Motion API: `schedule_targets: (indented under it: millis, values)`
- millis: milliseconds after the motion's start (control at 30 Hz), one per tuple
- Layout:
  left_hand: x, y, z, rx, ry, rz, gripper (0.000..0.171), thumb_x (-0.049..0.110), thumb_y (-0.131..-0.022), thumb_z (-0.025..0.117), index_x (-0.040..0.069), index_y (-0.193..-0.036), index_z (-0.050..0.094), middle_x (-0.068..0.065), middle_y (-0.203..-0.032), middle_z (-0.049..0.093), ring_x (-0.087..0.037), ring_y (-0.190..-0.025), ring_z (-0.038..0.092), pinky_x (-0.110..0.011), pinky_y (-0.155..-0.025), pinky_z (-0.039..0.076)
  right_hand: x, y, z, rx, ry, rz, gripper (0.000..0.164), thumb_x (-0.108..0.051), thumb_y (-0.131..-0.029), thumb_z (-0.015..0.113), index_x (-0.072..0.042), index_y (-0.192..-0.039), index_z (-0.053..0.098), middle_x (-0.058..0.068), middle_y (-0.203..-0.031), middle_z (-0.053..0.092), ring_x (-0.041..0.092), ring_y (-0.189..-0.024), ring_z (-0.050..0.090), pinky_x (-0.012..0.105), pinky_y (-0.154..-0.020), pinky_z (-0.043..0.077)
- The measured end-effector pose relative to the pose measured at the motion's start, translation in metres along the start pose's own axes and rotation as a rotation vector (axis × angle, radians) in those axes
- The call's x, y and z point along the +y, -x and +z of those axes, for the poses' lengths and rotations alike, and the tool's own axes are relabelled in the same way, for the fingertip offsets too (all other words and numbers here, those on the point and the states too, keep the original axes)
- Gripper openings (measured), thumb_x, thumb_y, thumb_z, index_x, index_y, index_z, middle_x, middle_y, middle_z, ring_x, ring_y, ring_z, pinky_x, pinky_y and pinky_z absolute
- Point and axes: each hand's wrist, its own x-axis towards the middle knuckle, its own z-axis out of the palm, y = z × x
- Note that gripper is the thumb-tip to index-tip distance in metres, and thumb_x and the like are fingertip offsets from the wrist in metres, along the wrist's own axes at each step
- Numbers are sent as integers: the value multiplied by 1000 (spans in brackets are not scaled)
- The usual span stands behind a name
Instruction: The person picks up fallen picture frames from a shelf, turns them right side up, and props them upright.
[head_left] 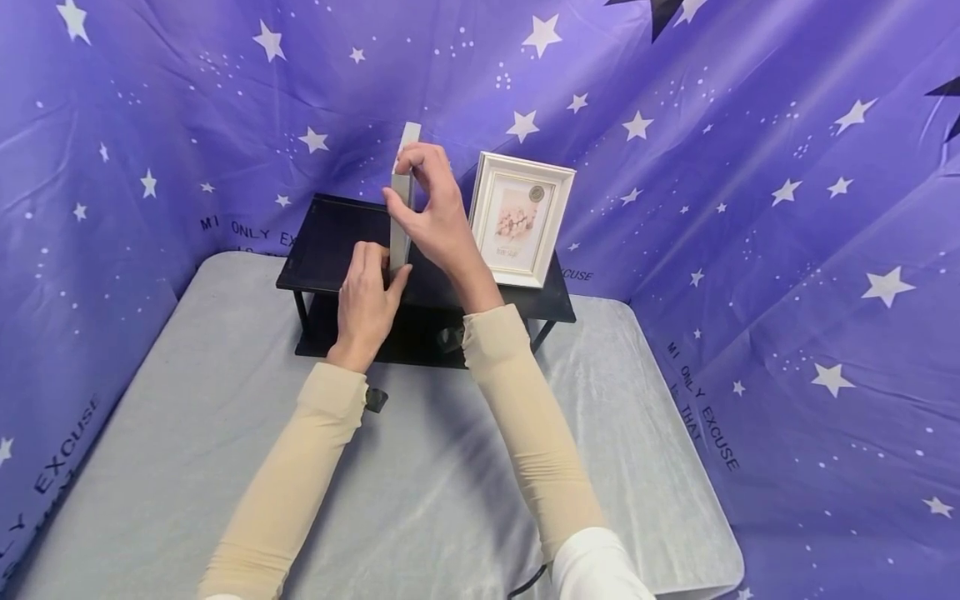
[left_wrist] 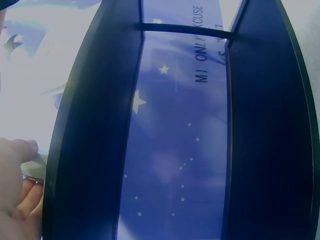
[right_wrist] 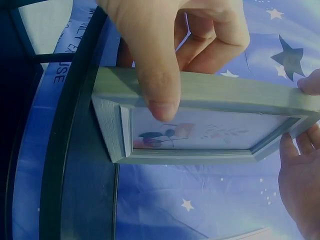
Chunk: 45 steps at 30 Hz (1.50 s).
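A pale grey-green picture frame (head_left: 400, 237) stands nearly edge-on to me over the black two-tier shelf (head_left: 341, 250). My left hand (head_left: 366, 296) grips its lower part, thumb on one face and fingers behind. Higher up, my right hand (head_left: 438, 212) pinches the frame's edge between thumb and fingers. In the right wrist view the frame (right_wrist: 200, 87) shows a floral print, its lower end close to the shelf top (right_wrist: 82, 165). The left wrist view catches only part of the left hand (left_wrist: 15, 185) beside a frame corner (left_wrist: 35, 167).
A white picture frame (head_left: 522, 218) with a pink picture stands on the shelf's right end. Grey cloth (head_left: 420, 483) covers the table beneath the shelf. Purple star-printed curtains (head_left: 787, 250) hang behind and at both sides. A black cable (head_left: 528, 582) lies near the front.
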Motion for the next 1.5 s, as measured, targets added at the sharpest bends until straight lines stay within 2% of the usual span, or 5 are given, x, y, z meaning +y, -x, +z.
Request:
schedule_targets:
  millis: [167, 333, 700, 1033, 1500]
  values:
    - [5, -2, 2, -14, -23, 9, 31, 25, -103, 75, 3, -113, 56, -15, -111, 54, -34, -94, 60, -52, -79, 54, 5, 1, -2, 22, -37, -1, 27, 12, -92, 71, 9, -112, 54, 13, -129, 49, 28, -129, 52, 32, -123, 43]
    - [5, -2, 3, -22, -40, 3, 32, 27, -103, 76, 4, -115, 57, -15, -112, 56, -33, -96, 61, -51, -80, 56, 8, 3, -2, 30, -37, -3, 26, 13, -92, 70, 8, -112, 53, 15, -130, 48, 29, -131, 51, 32, -124, 42]
    - [-1, -2, -6, 71, 1, -22, 22, 25, -108, 60, 5, -117, 65, -16, -113, 66, -35, -111, 65, -55, -90, 54, 7, 2, 1, 35, -61, -1, 27, 14, -90, 70, 9, -111, 53, 14, -130, 48, 28, -130, 51, 33, -123, 44]
    - [-6, -7, -21, -115, -128, -22, 28, 20, -107, 63, 6, -131, 66, -15, -128, 67, -35, -123, 62, -53, -97, 48, 9, 0, 4, 31, -68, 11, 28, 17, -89, 70, 10, -111, 53, 15, -129, 48, 28, -129, 50, 34, -123, 43]
    - [-25, -17, -37, 48, -121, -169, 25, 24, -108, 58, 8, -124, 68, -14, -118, 70, -36, -113, 65, -57, -91, 49, -26, 0, 7, 9, -55, 29, 22, 19, -91, 64, 15, -109, 52, 33, -131, 47, 32, -132, 49, 31, -126, 39]
